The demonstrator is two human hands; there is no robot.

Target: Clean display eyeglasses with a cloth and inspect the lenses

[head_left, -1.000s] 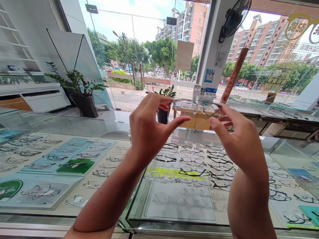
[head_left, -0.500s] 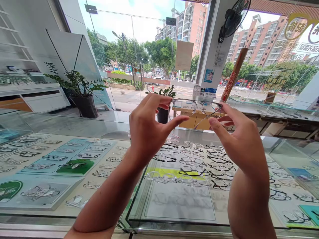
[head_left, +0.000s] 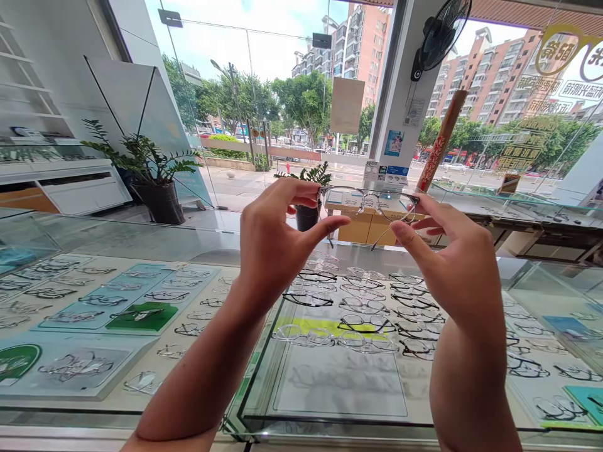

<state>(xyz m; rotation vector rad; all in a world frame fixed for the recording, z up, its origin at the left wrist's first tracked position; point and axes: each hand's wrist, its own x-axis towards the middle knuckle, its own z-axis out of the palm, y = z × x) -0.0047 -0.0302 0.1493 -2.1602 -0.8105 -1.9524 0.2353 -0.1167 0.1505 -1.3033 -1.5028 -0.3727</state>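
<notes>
A pair of eyeglasses (head_left: 370, 194) with a dark upper rim and clear lenses is held up in the air, its thin temples unfolded. My left hand (head_left: 282, 226) grips the left corner of the frame with its fingers, the thumb stretched out below the lens. On the other side, my right hand (head_left: 447, 245) pinches the right corner between fingers and thumb. Below both hands, several rows of eyeglasses (head_left: 365, 306) stand on top of the glass display case (head_left: 254, 402). A few clear-framed glasses (head_left: 304, 335) make up the nearest row.
More glasses lie in the case at left, around a green card (head_left: 142, 316), and at right. Potted plants (head_left: 157, 194) stand on the floor beyond the counter. A wall fan (head_left: 443, 37) hangs on the pillar by the glass front.
The eyeglasses have turned slightly; both temples now show below the frame. My left hand has shifted a little to the left, while my right hand stays nearly in place.
</notes>
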